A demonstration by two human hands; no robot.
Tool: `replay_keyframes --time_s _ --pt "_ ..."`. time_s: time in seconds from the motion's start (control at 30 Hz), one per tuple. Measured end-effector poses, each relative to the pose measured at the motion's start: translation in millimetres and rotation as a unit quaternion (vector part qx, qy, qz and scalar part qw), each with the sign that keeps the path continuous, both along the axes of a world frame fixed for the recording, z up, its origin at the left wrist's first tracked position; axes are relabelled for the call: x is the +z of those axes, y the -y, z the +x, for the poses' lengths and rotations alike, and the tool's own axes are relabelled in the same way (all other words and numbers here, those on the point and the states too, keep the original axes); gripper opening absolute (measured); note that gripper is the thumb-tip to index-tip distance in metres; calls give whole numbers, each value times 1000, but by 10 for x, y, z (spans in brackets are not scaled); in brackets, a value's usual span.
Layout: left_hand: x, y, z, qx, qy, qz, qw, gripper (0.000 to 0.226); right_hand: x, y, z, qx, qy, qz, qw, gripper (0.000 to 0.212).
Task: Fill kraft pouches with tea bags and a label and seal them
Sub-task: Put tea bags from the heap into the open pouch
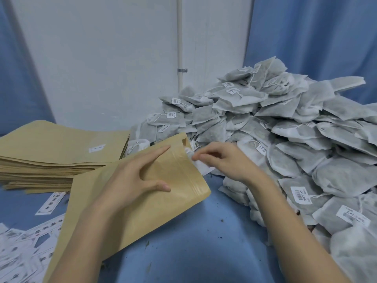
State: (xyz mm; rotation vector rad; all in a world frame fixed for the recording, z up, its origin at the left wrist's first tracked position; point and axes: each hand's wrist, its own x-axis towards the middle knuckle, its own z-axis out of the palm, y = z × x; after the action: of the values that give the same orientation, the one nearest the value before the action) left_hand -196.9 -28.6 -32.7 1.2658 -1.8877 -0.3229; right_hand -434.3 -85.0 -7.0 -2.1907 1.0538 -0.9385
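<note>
The kraft pouch [142, 201] lies slanted on the blue table cover [204, 242], mouth toward the upper right, bottom corner toward my left forearm. Its mouth is open at the far end, with the zip strip showing as a pale band across the top. My left hand [132, 176] rests flat on the pouch's upper face, fingers straight and spread, index finger reaching toward the mouth, thumb pointing along the zip band. My right hand [222, 160] is at the mouth of the pouch, fingers curled and pinching a white tea bag [201, 165] that sits partly inside the opening and partly out over the edge; how deep it goes I cannot tell.

Just to the right, and touching my right hand's far side, a large heap of tea bags [285, 123] rises against the back corner, many with strings and small printed tags. To the left of the pouch, a stack of flat kraft pouches [51, 156] lies on the cover, with a small white tag on its top sheet. At the lower left, printed labels [22, 246] lie scattered and overlapping, some partly under the pouch's lower edge. Dark tea crumbs dot the cover near my right forearm. Behind stand a white wall [102, 58] and blue curtains [306, 37]
</note>
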Motion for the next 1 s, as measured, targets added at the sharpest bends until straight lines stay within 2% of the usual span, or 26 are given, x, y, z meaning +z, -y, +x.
replay_keyframes --time_s 0.07,0.17,0.23,0.27,0.33,0.4,0.43,0.5,0.6,0.73,0.8,0.87,0.93,1.0 --pt "7 1 -49 -7 9 -1 1000 86 31 -8 187 55 -30 34 997 14" --pt "3 9 -97 -10 31 -3 999 85 44 16 349 140 -143 91 976 12" --pt "-3 23 -80 -2 37 -4 999 85 65 105 346 147 -161 95 971 13" --pt "-7 32 -58 7 36 -6 999 86 75 173 325 125 -114 95 981 15" --pt "-17 45 -4 28 24 -8 999 86 105 342 243 9 57 107 993 19" --pt "-24 45 41 46 6 -12 999 85 125 545 128 -146 174 67 972 23" --pt "-26 41 58 50 -1 -17 999 85 133 656 66 -210 192 40 958 25" --pt "-26 38 77 56 -5 -25 998 83 177 851 -32 -270 215 17 938 36" --pt "-26 40 83 57 -9 -24 998 82 277 1081 -104 -299 244 33 922 55" --pt "-45 44 81 61 -5 -23 998 84 377 1249 -172 -298 296 119 900 61" --pt "-49 43 87 62 -5 -21 998 84 399 1296 -212 -308 278 136 900 59" --pt "-48 37 90 64 -9 -20 998 84 399 1318 -263 -340 210 95 912 51" --pt "-47 32 87 64 -10 -18 998 84 400 1320 -312 -390 57 -7 919 39" --pt "-45 29 78 62 -11 -16 998 84 426 1301 -343 -434 -105 -117 887 35"
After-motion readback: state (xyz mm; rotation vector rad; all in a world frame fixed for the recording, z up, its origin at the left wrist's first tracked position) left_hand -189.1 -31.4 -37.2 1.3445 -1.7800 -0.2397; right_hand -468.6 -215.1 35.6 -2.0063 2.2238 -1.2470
